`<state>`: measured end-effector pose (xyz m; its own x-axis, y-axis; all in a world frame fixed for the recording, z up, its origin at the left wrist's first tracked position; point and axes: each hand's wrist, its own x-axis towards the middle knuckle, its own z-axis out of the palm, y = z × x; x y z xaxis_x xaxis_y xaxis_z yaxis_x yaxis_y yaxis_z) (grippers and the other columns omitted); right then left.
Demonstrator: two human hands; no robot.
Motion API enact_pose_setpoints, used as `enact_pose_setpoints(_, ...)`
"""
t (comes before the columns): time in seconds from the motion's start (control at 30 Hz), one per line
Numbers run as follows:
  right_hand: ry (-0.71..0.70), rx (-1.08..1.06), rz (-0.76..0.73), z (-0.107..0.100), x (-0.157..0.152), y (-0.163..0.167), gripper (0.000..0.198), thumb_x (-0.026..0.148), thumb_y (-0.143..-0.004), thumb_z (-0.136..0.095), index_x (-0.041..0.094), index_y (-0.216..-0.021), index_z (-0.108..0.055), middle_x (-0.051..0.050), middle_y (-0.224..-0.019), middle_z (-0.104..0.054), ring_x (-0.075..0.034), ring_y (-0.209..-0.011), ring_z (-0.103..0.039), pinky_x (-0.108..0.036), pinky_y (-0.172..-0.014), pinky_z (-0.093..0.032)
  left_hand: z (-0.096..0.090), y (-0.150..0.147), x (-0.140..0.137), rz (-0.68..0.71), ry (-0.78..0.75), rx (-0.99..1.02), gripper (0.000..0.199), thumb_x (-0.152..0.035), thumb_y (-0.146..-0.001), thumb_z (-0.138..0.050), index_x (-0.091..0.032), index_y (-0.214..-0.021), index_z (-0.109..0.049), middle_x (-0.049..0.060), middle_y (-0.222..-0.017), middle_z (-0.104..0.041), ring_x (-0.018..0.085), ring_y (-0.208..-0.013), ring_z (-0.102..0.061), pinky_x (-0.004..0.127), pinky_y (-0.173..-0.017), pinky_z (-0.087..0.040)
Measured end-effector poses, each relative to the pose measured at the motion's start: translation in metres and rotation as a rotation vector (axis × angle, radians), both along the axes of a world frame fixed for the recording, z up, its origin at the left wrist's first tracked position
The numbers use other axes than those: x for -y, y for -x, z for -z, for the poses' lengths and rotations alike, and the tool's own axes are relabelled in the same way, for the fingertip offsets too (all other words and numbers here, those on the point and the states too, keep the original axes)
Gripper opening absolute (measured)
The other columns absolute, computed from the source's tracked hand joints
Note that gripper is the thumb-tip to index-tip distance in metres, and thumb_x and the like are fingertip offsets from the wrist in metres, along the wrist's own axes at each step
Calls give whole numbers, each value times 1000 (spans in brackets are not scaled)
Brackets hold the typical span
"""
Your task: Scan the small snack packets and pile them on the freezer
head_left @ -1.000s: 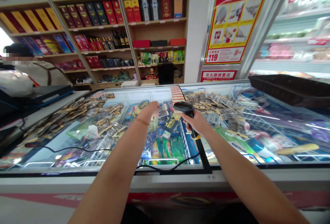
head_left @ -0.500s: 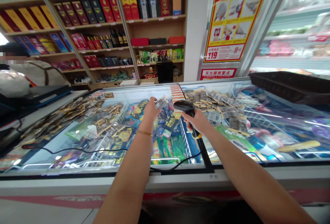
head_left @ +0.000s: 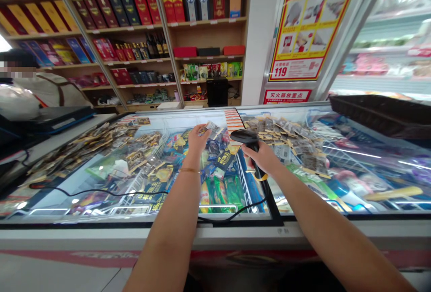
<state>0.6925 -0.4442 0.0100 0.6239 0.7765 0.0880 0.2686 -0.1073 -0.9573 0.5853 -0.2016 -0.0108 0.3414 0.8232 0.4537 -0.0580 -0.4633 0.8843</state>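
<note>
The left hand (head_left: 197, 141) pinches a small silvery foil-wrapped packet (head_left: 209, 127) between thumb and fingertips, its grip closed on the packet's lower edge, and holds it up over the open middle of the glass-topped chest freezer (head_left: 215, 231). The right hand (head_left: 264, 158) is wrapped tight around the handle of a black handheld barcode scanner (head_left: 247, 137), whose head points left toward the packet and sits just beside it. A black cable (head_left: 232, 215) trails from the scanner down across the freezer's front rim.

Judging from this, the step in hand is scanning: packet lifted, reader aimed. The next move calls for turning the packet's code side squarely to the scanner's window and keeping both steady, near but not touching.

Below the hands lie colourful ice-cream wrappers (head_left: 220, 191) in wire baskets; their print is too small to read. Loose paper tags (head_left: 286, 137) are heaped on the glass lid to the right.

On the wall, a red and yellow poster (head_left: 311, 23) shows the number "119", and the red sign (head_left: 286, 96) beneath reads "灭火器放置点".
</note>
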Motion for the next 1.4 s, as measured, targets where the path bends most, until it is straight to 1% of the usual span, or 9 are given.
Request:
enact_pose_setpoints(0.2,6,44,-23,3,1,-1,29,45,-84,-66,20,-72,-55,0,-44,-59,-14,-35,-53,-25,-42,-44,2,0,3,13,-28,-121,21,-23,-72,-70,-20,-90,-60,0,-81,-65,15,-77,-63,28,-78,-50)
enact_pose_setpoints(0.4,20,48,-8,2,1,-1,29,45,-83,-67,21,-71,-54,0,-44,-58,-14,-35,-54,-25,-42,-44,5,-4,10,20,-61,-161,54,-7,-62,-72,-24,-106,-48,-1,-92,-64,13,-79,-64,26,-77,-49)
enact_pose_setpoints(0.47,20,51,-9,2,1,0,30,45,-83,-68,21,-71,-54,0,-44,-58,-14,-35,-54,-25,-42,-44,11,-6,11,43,-7,-194,51,-9,-63,-73,-24,-105,-48,-2,-87,-64,14,-74,-63,28,-75,-49)
enact_pose_setpoints(0.57,11,52,-11,2,1,0,30,47,-82,-68,21,-73,-54,1,-44,-58,-14,-36,-54,-25,-41,-44,18,-9,11,4,55,-211,34,-18,-67,-75,-21,-91,-51,-1,-80,-63,16,-75,-64,30,-76,-50)
enact_pose_setpoints(0.63,12,46,-11,1,2,1,31,47,-82,-68,21,-73,-55,0,-46,-59,-14,-36,-55,-25,-41,-44,21,-10,10,-66,87,-157,24,-22,-72,-73,-20,-85,-53,1,-81,-64,17,-80,-65,30,-79,-51)
enact_pose_setpoints(0.7,11,54,-16,1,3,2,31,48,-82,-68,21,-73,-55,0,-47,-60,-14,-37,-55,-25,-42,-44,21,-10,8,-98,180,-55,21,-26,-76,-69,-20,-90,-55,1,-82,-65,16,-82,-65,29,-78,-52)
enact_pose_setpoints(0.87,46,144,-69,0,5,1,32,48,-85,-64,20,-70,-56,-2,-45,-61,-15,-38,-57,-25,-47,-46,20,-11,5,-40,443,130,25,-23,-79,-65,-21,-102,-53,-2,-78,-63,13,-69,-64,26,-68,-54)
enact_pose_setpoints(1.17,127,219,-101,-2,5,3,30,42,-88,-61,20,-67,-56,-3,-45,-62,-16,-39,-58,-26,-48,-47,24,-14,3,-4,417,130,30,-26,-78,-68,-22,-104,-55,1,-86,-68,15,-78,-68,27,-70,-56)
enact_pose_setpoints(1.4,135,218,-96,-5,7,4,28,39,-89,-61,20,-69,-56,-3,-46,-63,-16,-40,-60,-25,-49,-48,24,-15,2,19,428,172,29,-25,-75,-70,-20,-100,-56,0,-80,-66,12,-70,-64,25,-66,-55)
